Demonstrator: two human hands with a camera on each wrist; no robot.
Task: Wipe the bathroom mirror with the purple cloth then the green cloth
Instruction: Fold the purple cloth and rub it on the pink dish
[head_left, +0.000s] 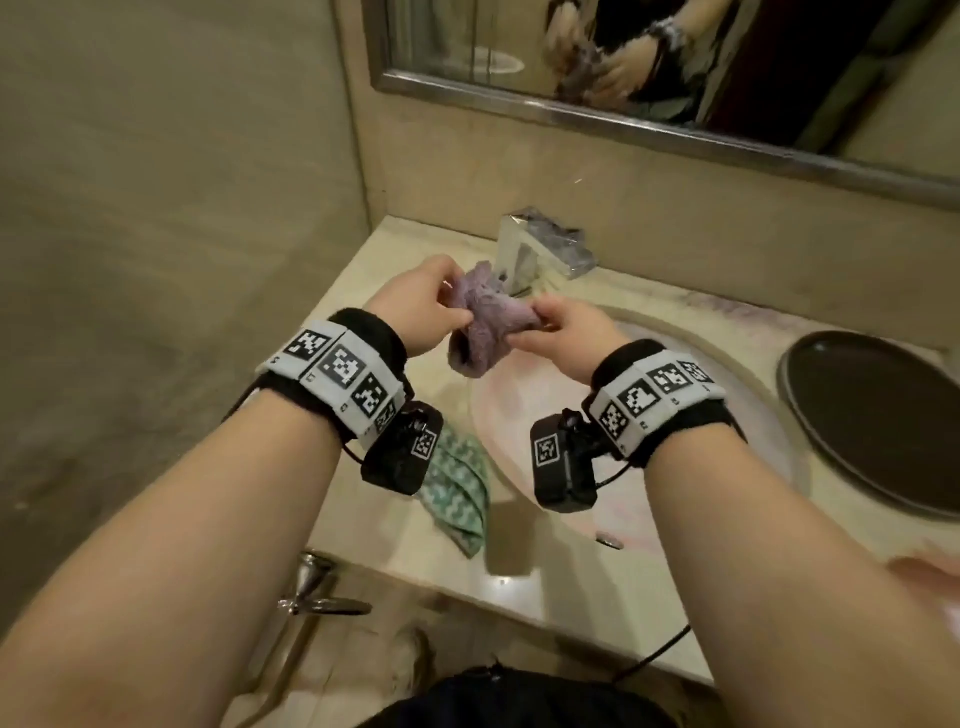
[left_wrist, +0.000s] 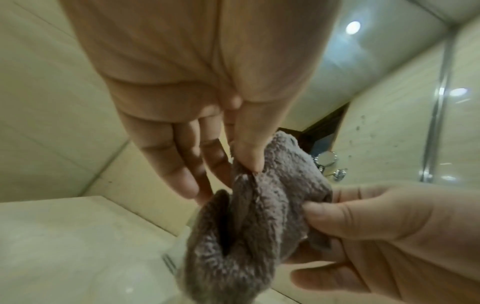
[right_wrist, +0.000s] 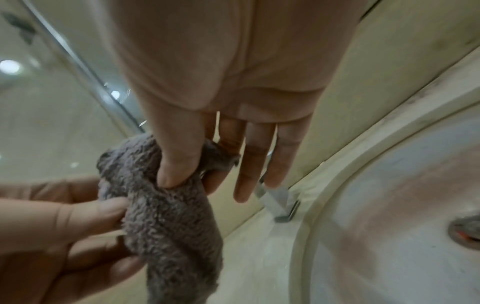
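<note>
A fluffy purple cloth (head_left: 480, 325) hangs bunched between both hands above the counter's back left, in front of the tap. My left hand (head_left: 428, 301) pinches its upper left part with thumb and forefinger (left_wrist: 249, 156). My right hand (head_left: 556, 332) pinches the right side, thumb (right_wrist: 176, 168) pressed into the cloth (right_wrist: 168, 222). The cloth's (left_wrist: 254, 226) lower end droops free. A green and white patterned cloth (head_left: 460, 493) lies on the counter by the basin's left rim, partly hidden under my left wrist camera. The mirror (head_left: 675, 57) hangs on the wall above, showing my hands' reflection.
A chrome tap (head_left: 519, 260) stands behind the cloth. The pale oval basin (head_left: 519, 415) is set in a beige stone counter (head_left: 395, 530). A dark round tray (head_left: 872, 421) sits at the right. A chrome fitting (head_left: 311, 587) juts out below the counter's left edge.
</note>
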